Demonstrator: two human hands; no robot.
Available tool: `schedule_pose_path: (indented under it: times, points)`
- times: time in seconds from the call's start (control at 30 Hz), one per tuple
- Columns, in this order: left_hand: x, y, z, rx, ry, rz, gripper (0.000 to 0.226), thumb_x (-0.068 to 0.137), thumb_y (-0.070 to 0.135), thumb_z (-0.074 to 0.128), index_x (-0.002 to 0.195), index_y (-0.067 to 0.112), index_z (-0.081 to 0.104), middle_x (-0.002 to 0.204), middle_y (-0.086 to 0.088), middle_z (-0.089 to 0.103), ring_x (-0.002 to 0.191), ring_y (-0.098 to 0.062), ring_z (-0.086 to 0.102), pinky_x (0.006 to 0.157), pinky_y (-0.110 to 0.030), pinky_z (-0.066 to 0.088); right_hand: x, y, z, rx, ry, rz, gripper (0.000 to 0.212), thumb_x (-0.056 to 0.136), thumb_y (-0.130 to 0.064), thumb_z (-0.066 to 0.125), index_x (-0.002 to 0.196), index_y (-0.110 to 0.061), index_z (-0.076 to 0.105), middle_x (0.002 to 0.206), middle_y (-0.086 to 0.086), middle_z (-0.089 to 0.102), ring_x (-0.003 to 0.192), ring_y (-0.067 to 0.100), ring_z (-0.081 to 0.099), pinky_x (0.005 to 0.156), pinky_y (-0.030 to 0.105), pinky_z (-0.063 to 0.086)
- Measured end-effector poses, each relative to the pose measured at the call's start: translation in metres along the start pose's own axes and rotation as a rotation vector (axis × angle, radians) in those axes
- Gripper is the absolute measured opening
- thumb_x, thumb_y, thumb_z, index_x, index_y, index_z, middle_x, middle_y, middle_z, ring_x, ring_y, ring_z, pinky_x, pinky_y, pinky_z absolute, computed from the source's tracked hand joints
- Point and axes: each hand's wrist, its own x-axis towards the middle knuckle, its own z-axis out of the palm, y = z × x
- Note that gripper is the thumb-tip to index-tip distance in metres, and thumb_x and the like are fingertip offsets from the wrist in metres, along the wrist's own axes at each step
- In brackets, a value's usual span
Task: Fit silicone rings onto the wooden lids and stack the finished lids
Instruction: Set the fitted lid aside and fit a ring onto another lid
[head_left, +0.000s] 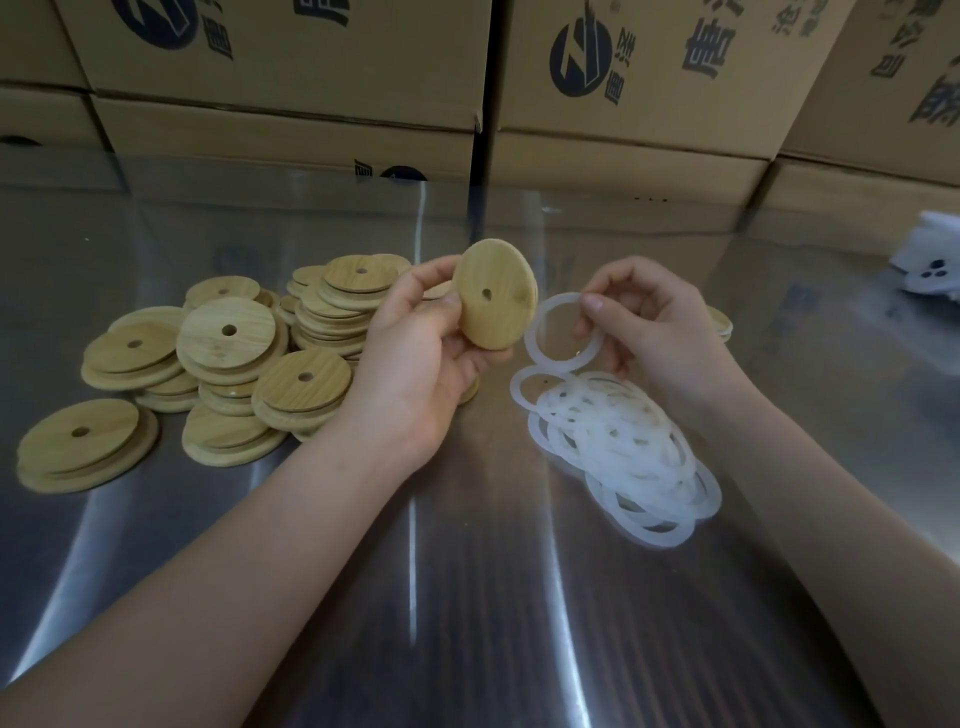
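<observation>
- Steel table (467, 597), foreground: both forearms reach in across it, and the work is held up off the surface.
- Directly below the right grip lies the loose heap of silicone rings (623, 447), overlapping and easy to snag. Lifting clear before moving across should keep a second ring from trailing.
- Right hand (660, 332): thumb and fingertips pinch one silicone ring (532, 338) by its upper right edge. The loop hangs open, just beside the lid.
- Left hand (421, 358): thumb and curled fingers clasp a wooden lid (498, 306) by its rim. It stands on edge, with its face and centre hole towards the camera.
- The step appears to be seating the ring. Best practice is likely to hook one side over the lid's edge, then roll the rest round with the thumb, turning the lid in the left grip so nothing twists.
- Left of that grip, a pile of lids (228, 338) waits. Whether any carry rings cannot be told.
- Beyond both hands, cardboard boxes (311, 130) wall the bench.
</observation>
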Motion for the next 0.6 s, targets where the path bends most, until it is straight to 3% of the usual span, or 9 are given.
schedule_pose_path:
  times: [0.13, 0.27, 0.33, 0.4, 0.5, 0.6]
  points:
    - [0.0008, -0.0001, 0.0009, -0.196, -0.08, -0.179, 0.038, 0.102, 0.004, 0.035, 0.12, 0.021, 0.064, 0.084, -0.008, 0.074, 0.072, -0.018, 0.071, 0.06, -0.027, 0.057, 0.0005, -0.0005, 0.0005, 0.069, 0.004, 0.008, 0.012, 0.095, -0.011, 0.06, 0.087, -0.019, 0.062, 0.07, 0.004, 0.067, 0.045, 0.016, 0.05, 0.041, 0.025, 0.042]
    - [0.0023, -0.0005, 0.0003, -0.21, -0.047, -0.318, 0.029, 0.099, 0.024, 0.047, 0.114, 0.012, 0.068, 0.093, -0.014, 0.067, 0.072, -0.02, 0.066, 0.057, -0.025, 0.053, 0.0008, -0.0003, 0.0012, 0.076, -0.008, 0.02, 0.011, 0.096, -0.01, 0.059, 0.088, -0.018, 0.061, 0.07, 0.003, 0.067, 0.045, 0.017, 0.051, 0.042, 0.024, 0.042]
    - [0.0031, -0.0004, -0.0009, -0.176, -0.07, -0.326, 0.046, 0.088, 0.045, 0.06, 0.113, 0.007, 0.068, 0.099, -0.015, 0.065, 0.077, -0.019, 0.065, 0.06, -0.025, 0.053, 0.0008, -0.0006, 0.0016, 0.086, -0.014, 0.026, 0.012, 0.096, -0.009, 0.058, 0.088, -0.017, 0.06, 0.07, 0.004, 0.066, 0.045, 0.017, 0.051, 0.042, 0.024, 0.042]
    - [0.0034, 0.0001, -0.0024, -0.156, -0.1, -0.298, 0.069, 0.069, 0.052, 0.071, 0.118, 0.005, 0.065, 0.104, -0.014, 0.062, 0.08, -0.019, 0.063, 0.063, -0.025, 0.052, 0.001, -0.0009, 0.0015, 0.1, -0.012, 0.038, 0.011, 0.096, -0.009, 0.058, 0.088, -0.016, 0.06, 0.07, 0.005, 0.066, 0.046, 0.017, 0.052, 0.042, 0.024, 0.043]
    - [0.0014, 0.0016, -0.0024, -0.175, -0.149, -0.267, 0.077, 0.059, 0.03, 0.081, 0.127, 0.0, 0.06, 0.107, -0.013, 0.058, 0.08, -0.018, 0.063, 0.063, -0.022, 0.05, 0.001, -0.0017, 0.0015, 0.112, -0.005, 0.048, 0.01, 0.096, -0.008, 0.058, 0.089, -0.014, 0.06, 0.071, 0.006, 0.066, 0.047, 0.019, 0.051, 0.043, 0.025, 0.043]
    - [-0.0009, -0.0004, -0.0003, -0.163, -0.138, -0.237, 0.061, 0.066, 0.014, 0.071, 0.124, 0.0, 0.062, 0.101, -0.013, 0.06, 0.081, -0.019, 0.065, 0.067, -0.025, 0.056, 0.0005, -0.0031, 0.0015, 0.135, 0.013, 0.05, 0.01, 0.096, -0.008, 0.057, 0.089, -0.015, 0.06, 0.069, 0.003, 0.066, 0.046, 0.016, 0.05, 0.043, 0.024, 0.042]
